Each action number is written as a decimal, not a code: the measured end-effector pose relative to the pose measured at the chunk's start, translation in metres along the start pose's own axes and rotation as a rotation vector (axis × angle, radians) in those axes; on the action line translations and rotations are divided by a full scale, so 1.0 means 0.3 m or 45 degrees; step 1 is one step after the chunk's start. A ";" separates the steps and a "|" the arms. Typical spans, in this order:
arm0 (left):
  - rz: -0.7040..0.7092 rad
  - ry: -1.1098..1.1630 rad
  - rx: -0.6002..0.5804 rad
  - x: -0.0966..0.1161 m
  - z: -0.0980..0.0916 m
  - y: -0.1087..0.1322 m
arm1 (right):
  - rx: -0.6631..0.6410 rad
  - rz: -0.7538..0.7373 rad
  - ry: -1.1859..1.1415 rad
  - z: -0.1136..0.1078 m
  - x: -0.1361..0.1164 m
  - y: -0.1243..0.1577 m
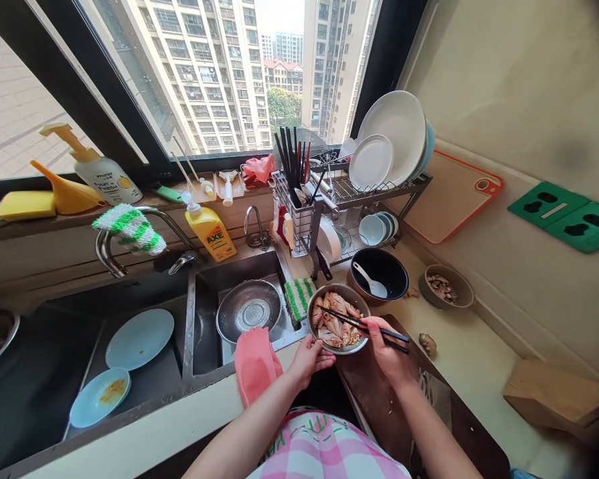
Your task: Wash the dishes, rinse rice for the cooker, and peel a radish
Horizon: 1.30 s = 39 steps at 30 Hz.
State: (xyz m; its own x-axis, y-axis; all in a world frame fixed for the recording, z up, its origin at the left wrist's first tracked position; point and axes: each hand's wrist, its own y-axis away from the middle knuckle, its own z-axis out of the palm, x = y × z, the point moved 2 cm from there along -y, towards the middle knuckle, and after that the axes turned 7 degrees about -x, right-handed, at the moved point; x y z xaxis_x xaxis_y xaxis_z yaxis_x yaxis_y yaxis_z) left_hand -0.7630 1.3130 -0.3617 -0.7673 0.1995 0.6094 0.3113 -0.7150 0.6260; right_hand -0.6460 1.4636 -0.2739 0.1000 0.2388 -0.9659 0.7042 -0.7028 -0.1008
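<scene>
My left hand (pixel 310 360) grips the near left rim of a metal bowl (pixel 340 290) with thumb and fingers. Pieces of raw chicken (pixel 335 327) coated in a marinade fill the bowl. In my right hand (pixel 388 349) is a pair of black chopsticks (pixel 393 336), their tips reaching into the chicken. The bowl is over the edge of a dark cutting board (pixel 379 392). Just behind it stands a black pot (pixel 395 266) with a white spoon (pixel 370 279) in it.
At left is a double sink (pixel 192 332) holding a strainer (pixel 249 311) and a dirty plate (pixel 140 338). A pink rubber glove (pixel 257 366) hangs over the counter edge. A dish rack (pixel 409 193) stands behind; to the right are a brown bowl (pixel 452 303) and a ginger piece (pixel 428 344).
</scene>
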 end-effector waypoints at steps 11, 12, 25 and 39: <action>-0.002 -0.035 0.008 0.010 -0.009 -0.004 | -0.183 0.253 -0.053 -0.099 0.032 0.046; -0.004 -0.043 0.010 0.011 -0.009 -0.005 | -0.164 0.253 -0.046 -0.097 0.041 0.044; -0.014 -0.055 0.011 0.011 -0.005 -0.002 | -0.007 0.003 0.372 -0.109 -0.020 0.114; -0.006 0.008 0.042 0.008 -0.003 -0.001 | -0.061 -0.316 0.649 -0.161 -0.108 0.207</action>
State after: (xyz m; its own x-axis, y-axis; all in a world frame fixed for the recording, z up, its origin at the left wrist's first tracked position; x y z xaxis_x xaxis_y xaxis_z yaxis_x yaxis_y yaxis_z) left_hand -0.7653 1.3132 -0.3609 -0.7724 0.1986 0.6033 0.3257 -0.6917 0.6446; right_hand -0.5717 1.4446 -0.2374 0.2456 0.6946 -0.6761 0.7800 -0.5557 -0.2876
